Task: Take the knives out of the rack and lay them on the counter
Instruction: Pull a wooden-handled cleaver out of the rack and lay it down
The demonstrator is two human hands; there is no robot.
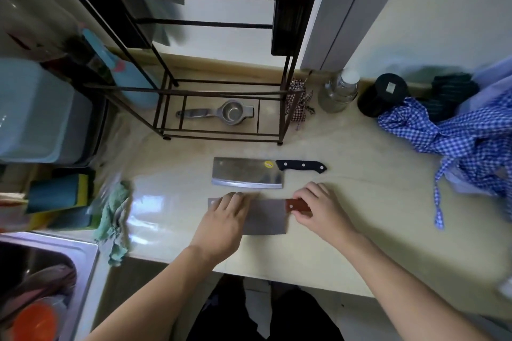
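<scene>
The pale, glossy surface (346,216) runs wide across the kitchen, with a steel sink (83,257) sunk beyond its left edge. At the back edge stands a tall black wire rack (166,86), and on the floor of its frame lies a metal lemon squeezer (221,113). Toward the right edge a blue checked cloth (448,141) is heaped up, one strap trailing toward the front. Behind it, along the back edge, sit a black round jar (383,94) and a clear jar with a white lid (339,93). Near the left edge a crumpled green rag (116,219) hangs over toward the sink, beside a stack of sponges (58,194).

Two cleavers lie flat in the middle of the surface, in front of the rack, blades pointing left. The farther one, a black-handled cleaver (246,173), rests untouched. Just in front of it, close but apart, lies the red-handled cleaver (268,216). The left hand (224,219) is spread flat, fingers pressing down on the blade. The right hand (318,209) curls round the red handle, thumb and fingers pinching it from both sides.
</scene>
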